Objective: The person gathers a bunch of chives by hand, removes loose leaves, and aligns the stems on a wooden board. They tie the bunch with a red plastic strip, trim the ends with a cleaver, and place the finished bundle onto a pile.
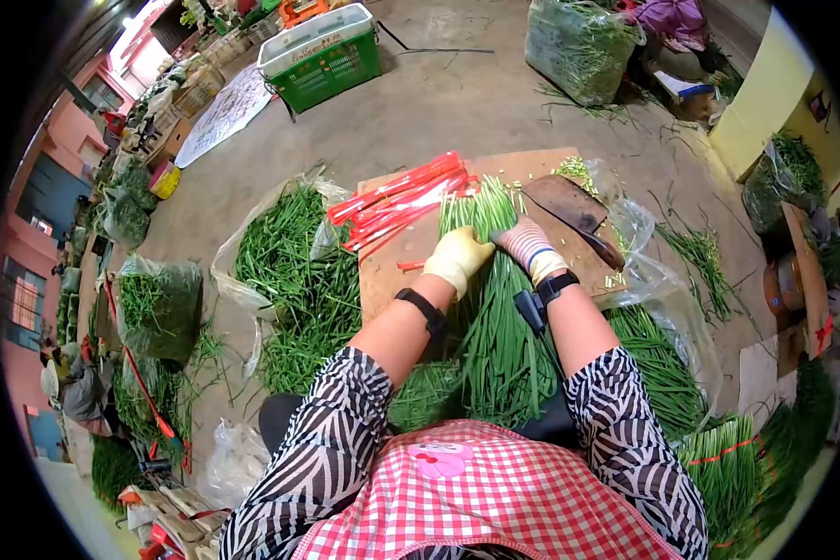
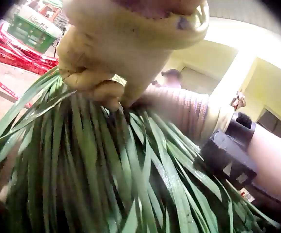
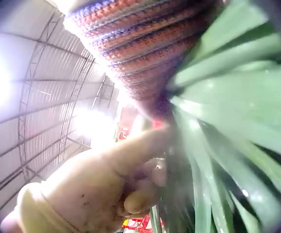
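Note:
A thick bunch of garlic chives (image 1: 506, 350) lies over the front edge of a wooden board (image 1: 383, 289), pale stem ends pointing away and green leaves hanging towards the apron. My left hand (image 1: 459, 259), in a cream glove, grips the bunch from the left near the stems; its curled fingers show in the left wrist view. On the opposite side my right hand (image 1: 529, 248), in a striped knit glove, holds the same bunch. Leaves fan out below both gloves in the left wrist view. Right of the stems, a broad-bladed cleaver (image 1: 567, 203) rests on the board.
Red plastic ties (image 1: 411, 201) lie at the board's back left. Short cut stem pieces (image 1: 574, 171) are scattered near the cleaver. Loose chives fill an open plastic bag (image 1: 294, 252) on the left; more leaves (image 1: 658, 369) lie at right. A green crate (image 1: 322, 65) stands beyond.

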`<action>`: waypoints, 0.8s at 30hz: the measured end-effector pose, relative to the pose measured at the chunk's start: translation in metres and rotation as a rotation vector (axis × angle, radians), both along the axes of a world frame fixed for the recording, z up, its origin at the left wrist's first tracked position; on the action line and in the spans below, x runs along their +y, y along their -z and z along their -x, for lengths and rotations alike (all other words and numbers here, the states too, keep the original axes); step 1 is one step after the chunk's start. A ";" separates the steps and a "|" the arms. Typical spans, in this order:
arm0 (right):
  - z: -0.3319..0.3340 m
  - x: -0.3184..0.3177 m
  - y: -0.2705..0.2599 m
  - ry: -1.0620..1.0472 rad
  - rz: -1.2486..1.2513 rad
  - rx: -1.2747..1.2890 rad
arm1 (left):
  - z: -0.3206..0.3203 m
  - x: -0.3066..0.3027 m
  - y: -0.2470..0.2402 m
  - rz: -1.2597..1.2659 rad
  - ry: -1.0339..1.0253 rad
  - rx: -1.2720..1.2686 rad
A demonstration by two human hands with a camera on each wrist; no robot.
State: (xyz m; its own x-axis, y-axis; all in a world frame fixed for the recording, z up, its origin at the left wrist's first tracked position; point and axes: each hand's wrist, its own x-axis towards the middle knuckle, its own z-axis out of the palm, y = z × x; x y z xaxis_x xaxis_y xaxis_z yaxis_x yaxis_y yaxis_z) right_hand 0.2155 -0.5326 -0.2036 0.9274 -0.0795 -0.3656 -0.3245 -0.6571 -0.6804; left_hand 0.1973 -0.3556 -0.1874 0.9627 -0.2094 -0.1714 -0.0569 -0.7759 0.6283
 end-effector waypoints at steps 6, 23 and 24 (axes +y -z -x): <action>0.012 -0.001 -0.023 -0.004 -0.045 -0.045 | -0.010 0.001 -0.020 0.156 -0.095 0.292; 0.021 0.030 -0.028 -0.130 0.506 -0.116 | 0.000 -0.002 -0.025 0.440 0.318 -0.554; 0.024 0.028 -0.037 -0.182 0.457 -0.107 | -0.003 -0.004 -0.022 0.320 0.512 -0.638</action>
State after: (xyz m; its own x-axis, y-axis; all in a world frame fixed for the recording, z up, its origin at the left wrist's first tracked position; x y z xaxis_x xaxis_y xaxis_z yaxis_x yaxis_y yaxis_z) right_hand 0.1918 -0.5044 -0.1669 0.9716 -0.0427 -0.2329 -0.1209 -0.9351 -0.3330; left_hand 0.2004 -0.3592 -0.1654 0.6298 -0.5876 0.5081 -0.7641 -0.3508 0.5414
